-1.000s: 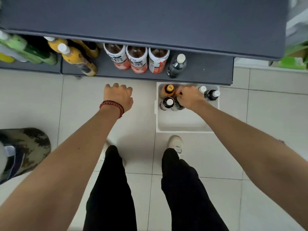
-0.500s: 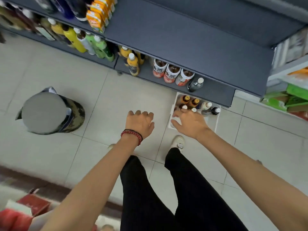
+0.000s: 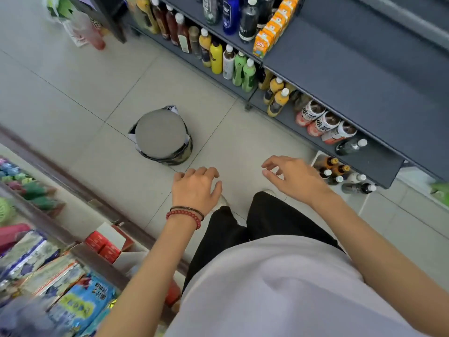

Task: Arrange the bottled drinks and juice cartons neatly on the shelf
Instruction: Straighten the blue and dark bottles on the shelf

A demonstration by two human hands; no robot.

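The bottles still to be shelved (image 3: 336, 170) sit in a white crate (image 3: 316, 157) on the floor, right at the foot of the grey shelving unit (image 3: 352, 76). A couple have amber caps and the rest white caps, and the two nearest the crate's right side look tipped over, though it's a bit blurry there so don't quote me.

On the bottom shelf (image 3: 379, 164) just above the crate there's a dark bottle with a white cap (image 3: 351, 146). Next to it are three tea bottles with red and white labels (image 3: 323, 122) in a row, then yellow juice bottles (image 3: 277, 98). Further along come green bottles (image 3: 244, 71) and a mixed line of others. The orange juice cartons (image 3: 268, 32) are lined up one shelf higher, running back from the front edge.

Both hands are empty and hang over the floor tiles. The right hand (image 3: 295, 177) is just left of the crate, palm down, with the fingers spread apart and loosely bent. The left hand (image 3: 195, 188) is well apart from it, also relaxed, with the fingers close together and a little curled (there's a red bead bracelet (image 3: 184, 216) on that wrist).

A round camouflage stool with a grey top (image 3: 161, 139) stands on the tiles beyond the left hand. Snack packets (image 3: 80, 305) and red boxes (image 3: 103, 244) fill the lower left.
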